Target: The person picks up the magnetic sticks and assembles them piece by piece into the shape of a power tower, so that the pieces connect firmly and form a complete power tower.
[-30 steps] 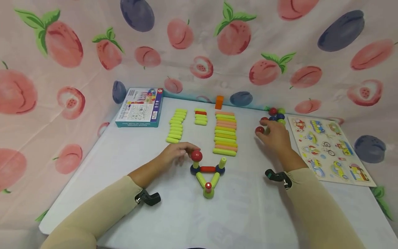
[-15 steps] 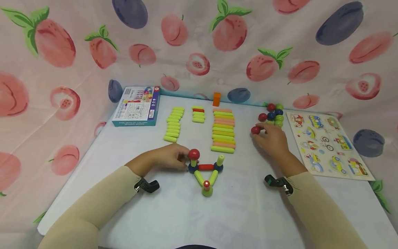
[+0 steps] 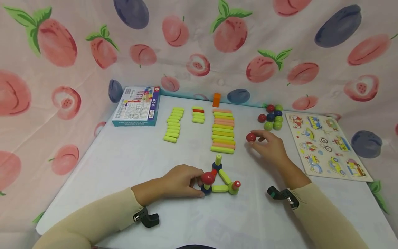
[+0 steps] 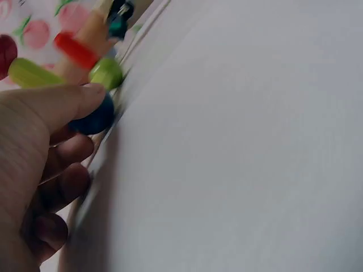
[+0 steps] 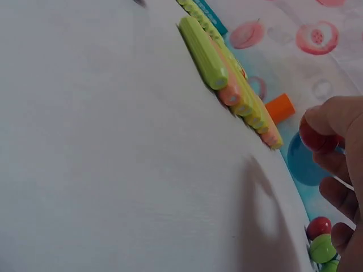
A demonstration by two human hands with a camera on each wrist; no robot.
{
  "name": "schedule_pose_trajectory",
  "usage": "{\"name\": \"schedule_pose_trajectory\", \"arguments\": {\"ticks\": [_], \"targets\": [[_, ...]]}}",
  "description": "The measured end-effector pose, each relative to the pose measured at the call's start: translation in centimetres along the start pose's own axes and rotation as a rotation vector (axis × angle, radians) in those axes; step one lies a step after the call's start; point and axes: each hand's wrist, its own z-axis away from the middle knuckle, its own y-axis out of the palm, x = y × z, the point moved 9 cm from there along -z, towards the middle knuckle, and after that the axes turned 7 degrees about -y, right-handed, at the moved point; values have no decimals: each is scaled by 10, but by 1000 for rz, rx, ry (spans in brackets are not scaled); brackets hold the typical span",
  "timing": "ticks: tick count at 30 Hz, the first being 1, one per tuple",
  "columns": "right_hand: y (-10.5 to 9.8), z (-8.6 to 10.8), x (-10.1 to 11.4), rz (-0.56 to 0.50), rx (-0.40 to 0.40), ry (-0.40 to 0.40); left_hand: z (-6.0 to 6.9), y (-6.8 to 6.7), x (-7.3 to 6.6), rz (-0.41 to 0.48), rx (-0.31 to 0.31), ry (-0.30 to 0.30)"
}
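Observation:
A triangular frame of sticks and balls lies on the table, its green sticks (image 3: 220, 188) joining a green ball (image 3: 233, 188) and blue balls. My left hand (image 3: 181, 181) pinches the blue ball (image 4: 96, 116) at its near left corner, below a red ball (image 3: 208, 178) on a short upright stick. A bare green stick (image 3: 218, 159) stands on the far blue corner; a red-tipped peg (image 3: 236, 185) tilts on the green one. Between thumb and fingers, my right hand (image 3: 270, 147) holds a red ball (image 3: 251, 137), also visible in the right wrist view (image 5: 317, 136).
Behind the frame are rows of green, yellow and pink sticks (image 3: 223, 129), smaller stick groups (image 3: 172, 133) and an orange block (image 3: 216, 100). A box (image 3: 136, 107) sits back left. Loose balls (image 3: 270, 117) and a picture board (image 3: 326, 147) are at the right.
The frame has turned and shifted nearer and rightward with my left hand on its corner. My right hand has drawn the red ball away from the other balls, toward me and left.

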Motion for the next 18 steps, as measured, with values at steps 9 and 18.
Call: {"name": "schedule_pose_trajectory", "arguments": {"ticks": [9, 18], "targets": [[19, 15, 39, -257, 107, -90, -23, -30, 15, 190, 37, -82], [53, 25, 110, -614, 292, -279, -58, -33, 7, 391, -132, -31]]}}
